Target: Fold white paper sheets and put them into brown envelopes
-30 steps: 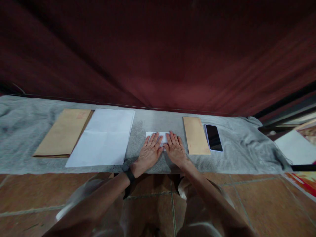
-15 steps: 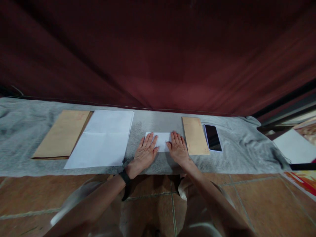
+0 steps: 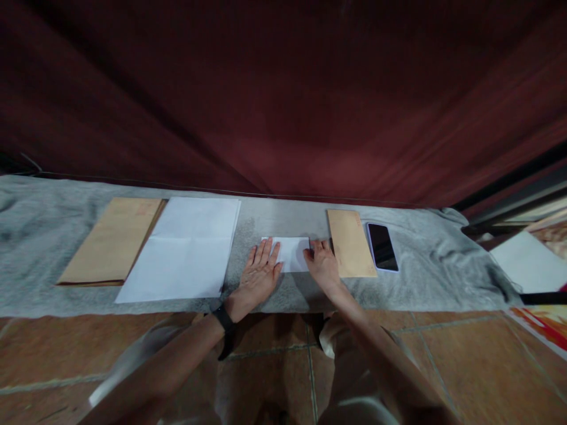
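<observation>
A small folded white paper (image 3: 292, 255) lies flat on the grey cloth in front of me. My left hand (image 3: 260, 270) presses on its left end, palm down with fingers spread. Beside the paper's right edge is my right hand (image 3: 322, 262), fingers a little bent and apart, thumb near the edge; nothing shows in its grasp. Just right of that hand lies a brown envelope (image 3: 353, 245), its left edge close to the fingers.
White sheets (image 3: 186, 254) lie to the left, overlapping a stack of brown envelopes (image 3: 110, 242). A phone (image 3: 382, 247) rests right of the single envelope. Grey cloth (image 3: 443, 265) covers the narrow surface; a dark red curtain (image 3: 283, 118) hangs behind it.
My right hand has slid right off the paper's end, and its fingers have bent from lying flat. My left hand has stayed in place.
</observation>
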Tool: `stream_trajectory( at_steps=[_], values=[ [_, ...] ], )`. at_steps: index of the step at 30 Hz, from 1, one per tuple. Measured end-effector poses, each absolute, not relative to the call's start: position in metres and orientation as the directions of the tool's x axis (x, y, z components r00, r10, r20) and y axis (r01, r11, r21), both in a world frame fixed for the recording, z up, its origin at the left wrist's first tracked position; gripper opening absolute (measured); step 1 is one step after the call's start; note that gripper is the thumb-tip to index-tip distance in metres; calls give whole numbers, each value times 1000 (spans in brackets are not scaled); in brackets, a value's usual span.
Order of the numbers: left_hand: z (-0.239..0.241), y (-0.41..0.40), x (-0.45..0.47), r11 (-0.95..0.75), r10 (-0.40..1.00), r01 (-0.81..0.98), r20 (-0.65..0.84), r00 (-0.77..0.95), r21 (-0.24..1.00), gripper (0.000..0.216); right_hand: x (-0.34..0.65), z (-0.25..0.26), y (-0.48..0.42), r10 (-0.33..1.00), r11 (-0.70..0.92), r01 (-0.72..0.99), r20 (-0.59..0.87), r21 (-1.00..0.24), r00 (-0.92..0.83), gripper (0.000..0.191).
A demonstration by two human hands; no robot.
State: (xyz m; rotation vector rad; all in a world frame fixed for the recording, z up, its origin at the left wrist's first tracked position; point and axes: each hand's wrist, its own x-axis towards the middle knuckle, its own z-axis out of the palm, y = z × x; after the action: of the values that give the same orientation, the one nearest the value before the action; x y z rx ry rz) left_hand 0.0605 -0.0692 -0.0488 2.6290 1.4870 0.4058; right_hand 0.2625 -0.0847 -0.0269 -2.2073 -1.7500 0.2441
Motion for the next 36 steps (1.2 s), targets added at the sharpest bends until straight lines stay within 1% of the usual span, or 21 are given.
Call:
stream_trajectory(
  at_steps=[3,8,11,13,15,17,19,22,25,28,30,31,33,36],
  values=[
    [-48,-69,61,-521,852,828,183,490,208,57,263,-23,-80,957,-282,876,-49,-392,286,27],
    [-48,-70,61,-523,850,830,186,492,196,58,265,-22,-74,926,-378,811,-172,-447,337,27],
    [-50,-70,61,-520,852,832,190,488,193,58,268,-24,-73,926,-377,769,-195,-516,323,25],
    [-50,-69,60,-524,849,830,191,492,192,58,271,-27,-71,930,-362,707,-184,-608,318,22],
    [-48,-68,61,-534,843,823,197,501,194,58,275,-30,-68,933,-338,582,-182,-739,310,22],
    [-44,-68,62,-558,827,804,214,519,205,61,278,-34,-65,936,-306,386,-201,-870,288,24],
    [-38,-69,64,-605,794,766,241,558,219,66,280,-35,-63,941,-263,180,-211,-948,265,29],
    [-31,-71,69,-670,740,704,286,609,234,76,279,-30,-62,943,-206,-32,-207,-978,259,36],
    [-26,-70,73,-675,736,688,317,599,266,68,274,-21,-65,950,-185,-141,-214,-972,228,41],
    [-22,-65,77,-646,763,669,328,557,368,60,270,-12,-68,967,-172,-214,-206,-962,152,43],
    [-19,-62,79,-618,785,615,340,518,491,56,271,-8,-69,973,-183,-278,-214,-943,88,45],
    [-17,-61,81,-597,799,570,347,492,566,54,271,-7,-70,972,-191,-306,-222,-933,70,47],
    [-13,-60,85,-529,835,445,349,427,722,49,272,-7,-71,967,-194,-342,-238,-919,89,46],
    [-8,-61,91,-340,918,206,277,283,917,44,269,-10,-72,950,-198,-371,-270,-907,155,43]
  ],
)
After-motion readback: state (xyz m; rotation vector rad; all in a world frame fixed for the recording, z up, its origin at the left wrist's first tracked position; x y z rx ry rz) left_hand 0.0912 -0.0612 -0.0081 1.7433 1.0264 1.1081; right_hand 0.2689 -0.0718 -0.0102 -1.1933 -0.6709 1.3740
